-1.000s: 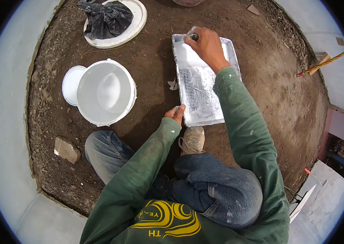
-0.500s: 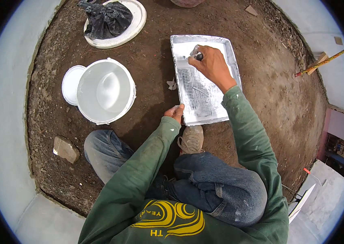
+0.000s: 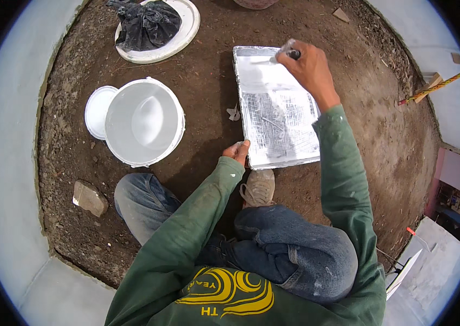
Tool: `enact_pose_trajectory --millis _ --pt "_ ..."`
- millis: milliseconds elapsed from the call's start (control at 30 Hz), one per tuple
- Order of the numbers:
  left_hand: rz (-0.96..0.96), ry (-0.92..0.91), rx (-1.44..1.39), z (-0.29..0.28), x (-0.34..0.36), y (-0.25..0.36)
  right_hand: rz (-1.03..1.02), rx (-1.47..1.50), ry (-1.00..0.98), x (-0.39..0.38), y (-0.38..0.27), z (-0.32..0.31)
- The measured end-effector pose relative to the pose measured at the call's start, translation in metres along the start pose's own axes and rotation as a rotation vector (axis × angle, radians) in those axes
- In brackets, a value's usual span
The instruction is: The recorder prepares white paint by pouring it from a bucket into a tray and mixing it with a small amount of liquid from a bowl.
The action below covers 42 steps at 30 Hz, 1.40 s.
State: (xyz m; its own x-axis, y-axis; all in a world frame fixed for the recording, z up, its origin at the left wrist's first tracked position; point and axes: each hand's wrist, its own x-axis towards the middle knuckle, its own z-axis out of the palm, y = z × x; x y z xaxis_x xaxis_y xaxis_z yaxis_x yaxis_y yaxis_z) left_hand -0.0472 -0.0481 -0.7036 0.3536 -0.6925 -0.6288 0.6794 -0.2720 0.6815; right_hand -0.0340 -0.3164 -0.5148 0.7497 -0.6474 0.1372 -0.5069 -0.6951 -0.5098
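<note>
A metal paint tray (image 3: 281, 155), coated with white paint over its ridged bottom, lies in front of me. My left hand (image 3: 236, 150) grips its near left edge. Over the tray's far right part, my right hand (image 3: 309, 68) is closed on a small dark-handled tool (image 3: 293, 54); its working end is paint-covered and hard to make out. A white plastic bucket (image 3: 115, 125) stands to the left, with white paint in the bottom, and a round white lid (image 3: 94, 111) lies beside it. My shoe (image 3: 258, 186) is just below the tray.
A black bag (image 3: 148, 27) sits on a white disc (image 3: 181, 41) at the back. A stone (image 3: 90, 198) lies on the dirt. Pale walls (image 3: 2, 152) curve around. A striped pole (image 3: 442, 81), a wood piece (image 3: 428, 87) and an orange-handled roller frame (image 3: 417, 236) are at the right.
My right hand came nearer over the tray half a second ago, and is now back up toward the far right. My left hand stays on the tray's edge.
</note>
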Motion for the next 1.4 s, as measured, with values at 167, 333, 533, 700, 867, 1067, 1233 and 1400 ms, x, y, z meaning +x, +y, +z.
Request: enact_pose_trajectory --millis 167,333,533,700,867,1067,1233,1400 --pt "0.002 -0.005 -0.024 0.003 -0.003 0.004 -0.124 -0.109 0.070 0.016 0.027 0.042" --pt "-0.011 0.021 0.033 0.001 -0.006 0.009 -0.089 -0.094 0.008 -0.004 0.028 0.049" --pt "-0.040 0.028 0.049 0.015 -0.012 0.016 -0.064 -0.071 -0.050 -0.032 0.034 0.029" --pt "-0.007 0.044 0.033 0.002 0.003 -0.004 0.062 0.097 -0.029 -0.044 0.023 0.003" --pt "0.007 0.041 -0.008 0.010 0.000 -0.001 0.544 0.463 0.108 -0.058 0.060 -0.029" --pt "0.128 0.017 0.055 0.007 0.000 -0.005 0.860 0.957 0.183 -0.106 0.108 -0.008" --pt "0.080 0.027 0.029 0.008 -0.007 0.005 1.047 0.885 0.015 -0.134 0.102 0.011" --pt "0.108 -0.010 0.059 0.010 -0.007 0.007 0.996 0.749 -0.059 -0.136 0.112 0.042"
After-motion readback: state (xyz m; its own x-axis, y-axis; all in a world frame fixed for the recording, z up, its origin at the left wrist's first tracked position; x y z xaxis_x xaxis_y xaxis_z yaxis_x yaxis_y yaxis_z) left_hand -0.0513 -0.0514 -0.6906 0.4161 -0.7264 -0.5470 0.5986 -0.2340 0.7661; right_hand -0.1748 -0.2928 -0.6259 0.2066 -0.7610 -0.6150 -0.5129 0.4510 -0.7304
